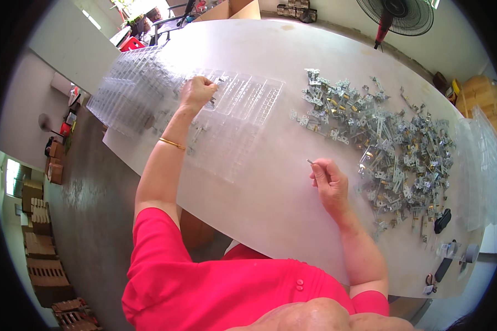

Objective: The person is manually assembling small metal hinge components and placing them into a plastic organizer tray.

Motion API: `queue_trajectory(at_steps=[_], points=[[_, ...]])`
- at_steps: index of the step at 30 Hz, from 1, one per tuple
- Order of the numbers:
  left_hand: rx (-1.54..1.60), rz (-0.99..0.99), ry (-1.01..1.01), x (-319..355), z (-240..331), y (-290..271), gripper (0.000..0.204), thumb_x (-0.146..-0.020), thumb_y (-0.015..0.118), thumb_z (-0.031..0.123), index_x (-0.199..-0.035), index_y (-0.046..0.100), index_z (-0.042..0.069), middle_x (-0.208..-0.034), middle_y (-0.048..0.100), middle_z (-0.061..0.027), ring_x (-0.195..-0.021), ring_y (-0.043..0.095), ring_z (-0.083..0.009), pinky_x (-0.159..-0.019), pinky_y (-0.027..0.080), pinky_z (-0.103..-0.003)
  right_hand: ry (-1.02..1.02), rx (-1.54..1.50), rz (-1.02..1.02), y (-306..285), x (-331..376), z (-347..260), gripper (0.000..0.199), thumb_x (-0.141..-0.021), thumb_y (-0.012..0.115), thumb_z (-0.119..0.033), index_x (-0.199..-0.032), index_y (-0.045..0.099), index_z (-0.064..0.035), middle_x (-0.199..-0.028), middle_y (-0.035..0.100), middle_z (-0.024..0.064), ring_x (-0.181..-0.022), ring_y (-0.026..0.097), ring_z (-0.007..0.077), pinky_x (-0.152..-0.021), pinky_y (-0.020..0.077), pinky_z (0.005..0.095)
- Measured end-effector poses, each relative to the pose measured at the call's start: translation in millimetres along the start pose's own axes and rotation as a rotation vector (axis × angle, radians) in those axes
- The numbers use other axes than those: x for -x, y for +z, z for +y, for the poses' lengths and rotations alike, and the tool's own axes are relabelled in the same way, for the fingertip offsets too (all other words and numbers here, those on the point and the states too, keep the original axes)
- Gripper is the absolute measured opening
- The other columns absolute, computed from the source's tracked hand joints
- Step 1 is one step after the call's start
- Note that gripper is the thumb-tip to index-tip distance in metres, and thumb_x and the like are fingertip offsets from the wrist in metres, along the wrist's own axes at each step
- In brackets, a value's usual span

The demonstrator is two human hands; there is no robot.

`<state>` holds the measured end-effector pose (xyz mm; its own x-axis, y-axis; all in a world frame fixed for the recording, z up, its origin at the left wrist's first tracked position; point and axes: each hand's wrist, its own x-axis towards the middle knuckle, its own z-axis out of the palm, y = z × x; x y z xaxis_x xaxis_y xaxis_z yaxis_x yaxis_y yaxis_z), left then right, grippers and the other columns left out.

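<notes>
Right-hand grip: the right hand (pixel 331 181) is pinching a small metal piece (pixel 310 161) between thumb and forefinger, its grey end sticking out toward the left.
Left-hand grip: the left hand (pixel 197 92) is reaching forward with its fingers drawn together; cannot tell whether it is holding anything.
Piece position: the small metal piece is sitting between the clear tray (pixel 283 84) and the metal pile, nearer the pile.
Clear tray: lying under the left hand, divided into compartments; a few metal fittings (pixel 222 80) are showing just beside the fingertips.
Other trays: more clear trays (pixel 113 99) are standing at the left, contents blurring in glare.
Metal pile: a heap of silvery parts with brassy bits (pixel 406 146) is spreading over the right side of the tabletop (pixel 292 220).
Right edge: clear plastic bags (pixel 477 171) are lying beside the heap.
Far side: a black fan (pixel 397 15) is standing beyond the tabletop.
</notes>
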<state>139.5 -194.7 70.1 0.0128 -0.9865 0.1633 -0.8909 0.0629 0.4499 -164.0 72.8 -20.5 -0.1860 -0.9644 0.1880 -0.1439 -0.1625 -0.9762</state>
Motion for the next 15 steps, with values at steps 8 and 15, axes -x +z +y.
queue_trajectory(at_steps=[8,15], points=[[-0.144,-0.087,-0.02,-26.0,-7.0,20.4,0.025,-0.078,0.069,0.026,-0.092,0.077,0.007,-0.092,0.074,-0.0179,-0.093,0.071,-0.0308,-0.087,0.055,-0.039,0.01,0.017,-0.013,0.9,-0.6,-3.4,0.008,-0.099,0.064,-0.013,-0.101,0.064,-0.0057,-0.073,0.061,-0.0003,-0.062,0.055,0.0055,-0.055,0.0454,0.0221],[-0.313,-0.145,0.009,-33.7,2.8,32.5,0.024,-0.08,0.065,0.019,-0.097,0.076,0.005,-0.101,0.073,-0.0203,-0.102,0.069,-0.0358,-0.093,0.053,-0.044,0.026,-0.003,-0.017,-0.1,-1.0,-1.2,0.007,-0.098,0.064,-0.011,-0.101,0.064,-0.0053,-0.075,0.061,-0.0006,-0.063,0.056,0.0058,-0.056,0.046,0.0219]])
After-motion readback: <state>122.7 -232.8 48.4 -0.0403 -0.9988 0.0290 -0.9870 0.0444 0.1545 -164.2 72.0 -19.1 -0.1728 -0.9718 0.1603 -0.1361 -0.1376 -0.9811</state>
